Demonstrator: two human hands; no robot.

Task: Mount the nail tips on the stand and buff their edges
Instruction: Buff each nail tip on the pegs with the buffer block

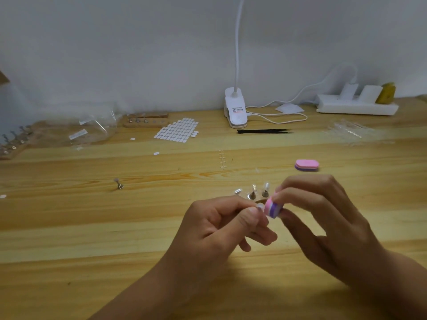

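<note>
Just above the near middle of the desk (69, 227), the left hand (221, 225) pinches a small clear nail tip (260, 206) between thumb and forefinger. It may be sitting on a peg hidden in the fingers, but the blur does not let me tell. The right hand (323, 215) grips a pink-and-purple buffer block (272, 207) between fingertips and thumb.

The block lies immediately right of the tip and touches it, with its short end turned toward the camera, so its long axis runs roughly away from the viewer. The buffing stroke depends on that contact, with the right hand moving the block and the left hand steadying the tip.

Just beyond the hands stand three mounted pegs (253, 192) (one leans over at the left). The wooden stand (146, 121) lies far left, well apart.

A second buffer (306, 165) rests to the far right of the hands. The clip lamp (235, 109) carries a printed label, and so does the plastic bag (87, 128); both are too small to read.
</note>
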